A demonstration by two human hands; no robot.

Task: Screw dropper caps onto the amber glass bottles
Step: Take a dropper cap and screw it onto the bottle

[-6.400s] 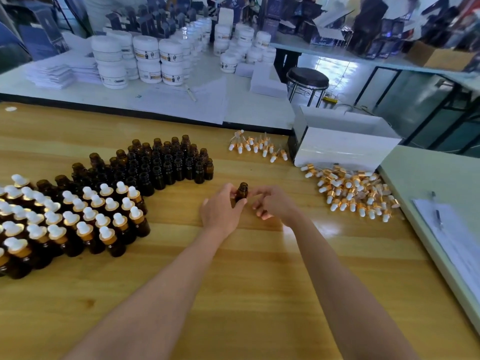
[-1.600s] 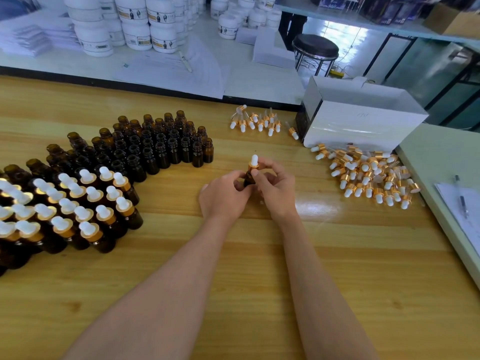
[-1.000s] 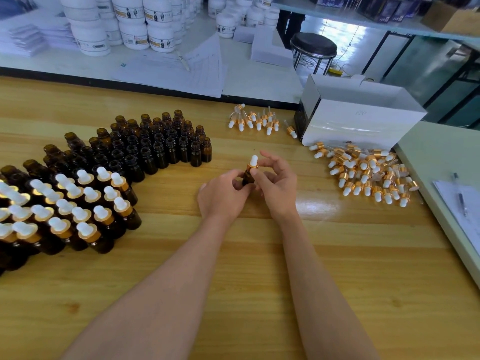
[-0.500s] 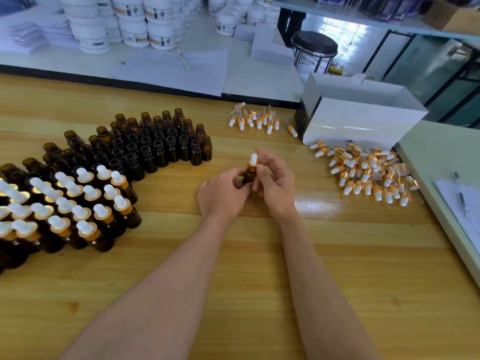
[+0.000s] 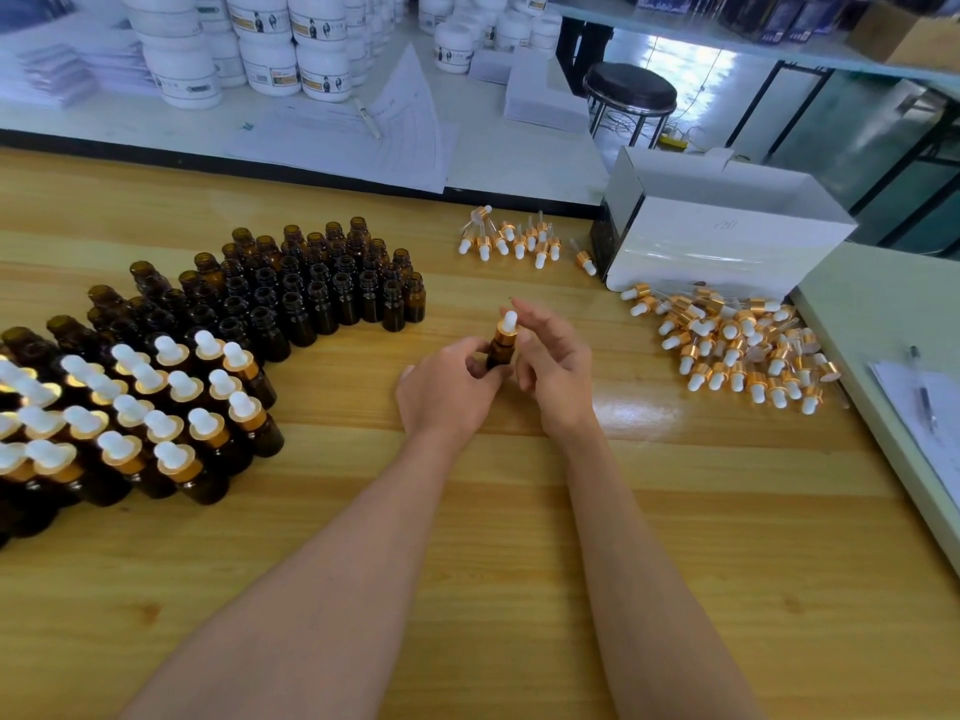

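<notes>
I hold a small amber bottle [image 5: 500,354] upright over the wooden table [image 5: 519,511], just in front of me. My left hand [image 5: 449,389] grips its body. My right hand [image 5: 555,363] pinches the dropper cap [image 5: 506,328] on its neck at the gold collar; the index finger stretches out behind the white bulb. Several uncapped amber bottles [image 5: 317,293] stand in rows to the left. Several capped bottles [image 5: 171,407] stand nearer the left edge. Loose dropper caps [image 5: 737,350] lie heaped to the right, and a smaller row of caps [image 5: 514,241] lies farther back.
A white box [image 5: 727,236] lies at the table's far right, behind the cap heap. A pale side table with papers and a pen [image 5: 923,402] adjoins on the right. White jars [image 5: 270,49] and paper sheets fill the bench beyond. A black stool [image 5: 629,90] stands behind.
The open bottle held 6.4 s ago now carries a dropper cap. Over the last second my right fingers have turned on the cap, and the index finger has stretched out; the left hand stays put.
</notes>
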